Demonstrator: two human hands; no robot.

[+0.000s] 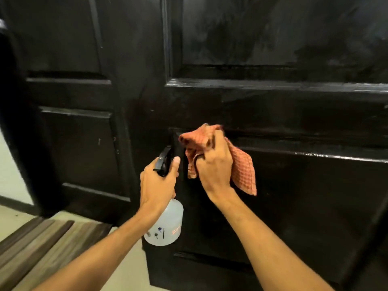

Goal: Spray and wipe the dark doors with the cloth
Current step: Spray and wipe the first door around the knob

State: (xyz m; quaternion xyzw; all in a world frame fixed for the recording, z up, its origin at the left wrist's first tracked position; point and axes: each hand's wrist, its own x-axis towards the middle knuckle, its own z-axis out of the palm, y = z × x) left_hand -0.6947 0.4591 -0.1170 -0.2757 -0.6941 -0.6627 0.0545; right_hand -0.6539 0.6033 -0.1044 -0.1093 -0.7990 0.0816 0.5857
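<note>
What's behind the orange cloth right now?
Behind the orange waffle-weave cloth, gripped by the right hand, is the glossy black panelled door, near a lower panel's top-left corner. The door surface directly under the cloth is covered.

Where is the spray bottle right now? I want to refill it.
In the head view, the spray bottle hangs low at centre, gripped by the left hand, just left of the cloth.

Orange checked cloth (241, 164); seemingly black doors (273, 101)

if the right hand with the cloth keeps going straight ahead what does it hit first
Most likely the dark door: the right hand grips the orange cloth right at its lower panel, so the cloth would touch first, though the gap is unclear.
</note>
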